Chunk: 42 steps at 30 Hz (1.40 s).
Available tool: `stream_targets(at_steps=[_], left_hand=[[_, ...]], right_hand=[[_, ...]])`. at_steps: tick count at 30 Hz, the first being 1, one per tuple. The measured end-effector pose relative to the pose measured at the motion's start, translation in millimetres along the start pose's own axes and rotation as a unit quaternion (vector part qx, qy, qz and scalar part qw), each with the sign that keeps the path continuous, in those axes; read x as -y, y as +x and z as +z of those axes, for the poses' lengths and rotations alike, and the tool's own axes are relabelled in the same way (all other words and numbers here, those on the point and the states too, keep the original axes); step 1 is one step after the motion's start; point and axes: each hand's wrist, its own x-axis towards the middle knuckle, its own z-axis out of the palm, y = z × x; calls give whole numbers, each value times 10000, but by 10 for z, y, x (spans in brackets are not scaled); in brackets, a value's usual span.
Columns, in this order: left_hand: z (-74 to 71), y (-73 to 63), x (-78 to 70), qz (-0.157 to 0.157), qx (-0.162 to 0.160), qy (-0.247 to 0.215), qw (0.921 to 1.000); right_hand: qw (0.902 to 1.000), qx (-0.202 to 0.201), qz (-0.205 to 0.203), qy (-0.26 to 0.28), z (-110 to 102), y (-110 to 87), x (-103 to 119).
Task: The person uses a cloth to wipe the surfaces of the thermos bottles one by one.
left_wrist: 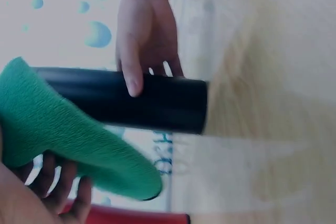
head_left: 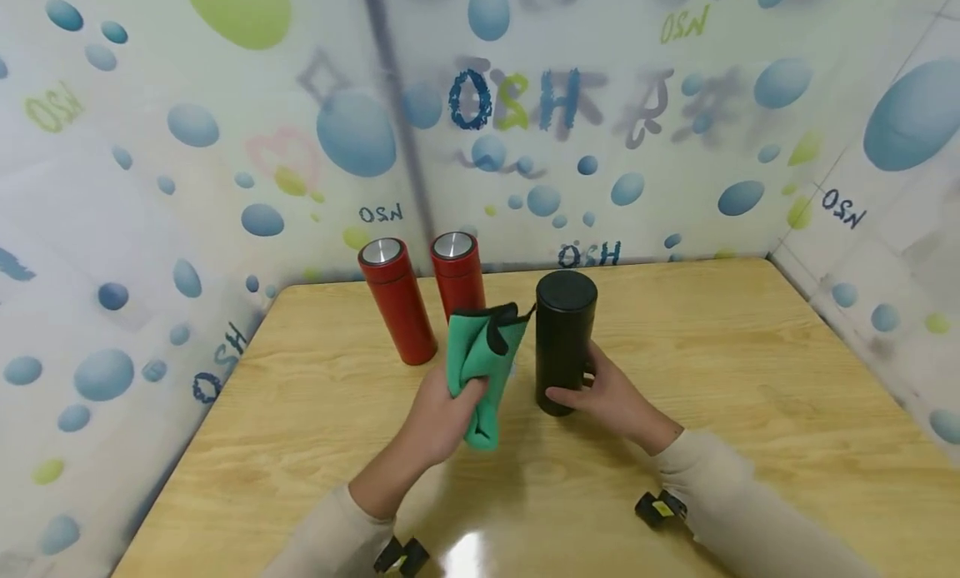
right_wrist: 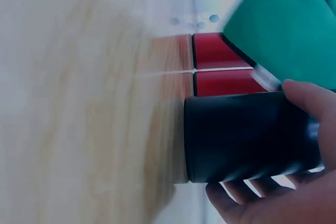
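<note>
My left hand (head_left: 442,416) grips a folded green cloth (head_left: 474,357) with black edging and a thin black cord at its top corner. Just right of it stands a black thermos flask (head_left: 564,336), upright with a flat dark top. My right hand (head_left: 611,395) holds the flask low on its right side, thumb across the front and fingers behind, as the right wrist view also shows. Seen from the left wrist, the cloth (left_wrist: 58,124) partly covers the flask's upper end. In the head view its black edge overlaps the nearer part of a red flask behind.
Two red thermos flasks (head_left: 405,311) with silver-topped lids stand behind the cloth, to the left. The wooden table (head_left: 735,353) ends at the back against a printed wall covering (head_left: 637,186). A small black device (head_left: 660,509) hangs at each sleeve.
</note>
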Motion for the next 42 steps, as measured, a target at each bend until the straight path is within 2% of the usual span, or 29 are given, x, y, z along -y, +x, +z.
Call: stream_targets(at_steps=[3, 6, 8, 10, 12, 14, 17, 21, 26, 29, 37, 42], left_hand=[[52, 119, -68, 619, -358, -737, 9947], [129, 255, -132, 1098, -711, -1374, 9818], [187, 333, -173, 1255, -876, -1712, 9733], [236, 387, -198, 1290, -938, -1932, 9681], [264, 427, -205, 1334, -940, -1967, 9668], [270, 429, -192, 1335, -874, -1895, 9688], [253, 426, -169, 1386, -595, -1707, 9737], [233, 390, -141, 1177, -136, -1643, 9793], [248, 366, -116, 686, 485, -1892, 9783], [289, 365, -121, 467, 775, -1860, 9784], [384, 367, -72, 6, 554, -1738, 9832], [419, 368, -75, -438, 117, -1613, 9859]], right_hand=[[10000, -42, -49, -71, 25, -2, 0], [9999, -96, -61, -117, 28, -4, -8], [9999, -94, -56, -133, 28, -15, -13], [9999, -67, -27, -126, 34, -24, -22], [9999, -7, -62, -125, 45, -29, -18], [9999, 54, -105, -115, 74, -43, -9], [9995, 190, -211, -158, 93, -49, 13], [9988, 333, -264, -257, 90, -60, 37], [9977, 509, -301, -332, 76, -74, 66], [9972, 583, -328, -329, 65, -84, 68], [9971, 594, -247, -419, 57, -92, 64], [9970, 591, -193, -469, 56, -89, 75]])
